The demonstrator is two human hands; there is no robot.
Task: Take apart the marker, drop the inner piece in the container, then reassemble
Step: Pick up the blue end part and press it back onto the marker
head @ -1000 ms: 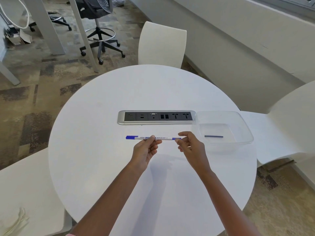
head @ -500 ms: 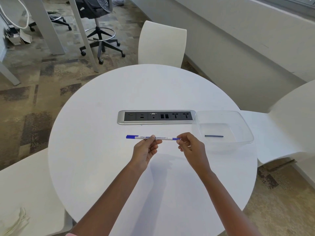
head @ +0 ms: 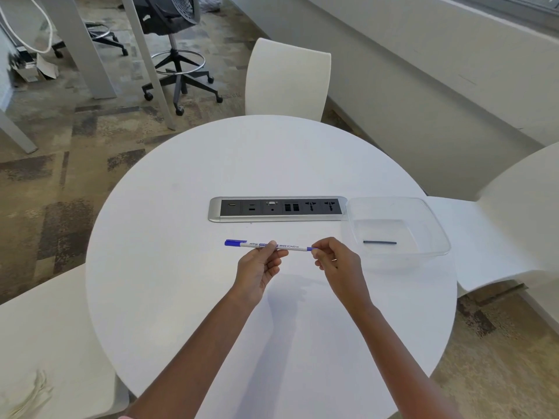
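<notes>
Lying alone in the clear container (head: pixel 435 225): dark inner piece (head: pixel 379 242); left hand (head: pixel 257 267) and right hand (head: pixel 338 261) both pinched on marker (head: pixel 272 245).

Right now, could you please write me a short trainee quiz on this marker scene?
1. True or false: the container is empty.
2. Which hand pinches the marker at its blue end plug? A) left B) right
3. Fill in: the marker's blue cap points toward the person's ____.

Key: 1 false, a dark inner piece lies in it. 2 B, the right hand; the left hand holds the barrel. 3 left.
</notes>
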